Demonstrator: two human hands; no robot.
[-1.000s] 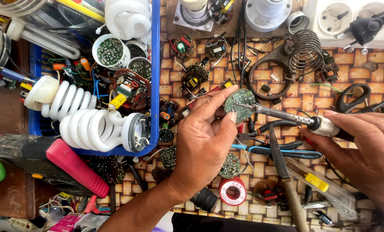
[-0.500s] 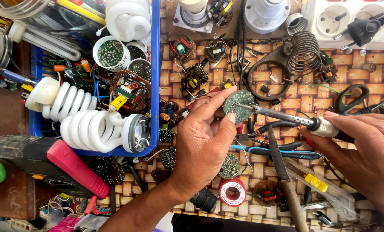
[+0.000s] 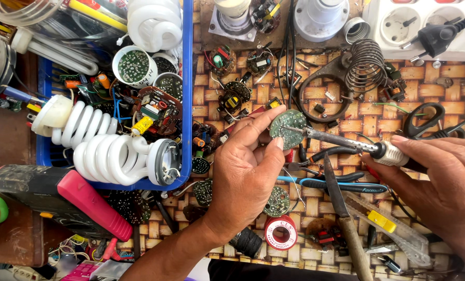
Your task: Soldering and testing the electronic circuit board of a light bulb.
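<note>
Left of my bench stands a blue crate of spiral lamps. A red meter lies below it, a tape roll nearer me, scissors at right.

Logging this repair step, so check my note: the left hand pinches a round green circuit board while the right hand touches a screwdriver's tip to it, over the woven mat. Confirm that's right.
Not quite. The tool in the right hand is a soldering iron, not a screwdriver; the head view shows its metal tip on the board. The rest stands: the left hand pinches the round green circuit board over the woven mat.
</note>
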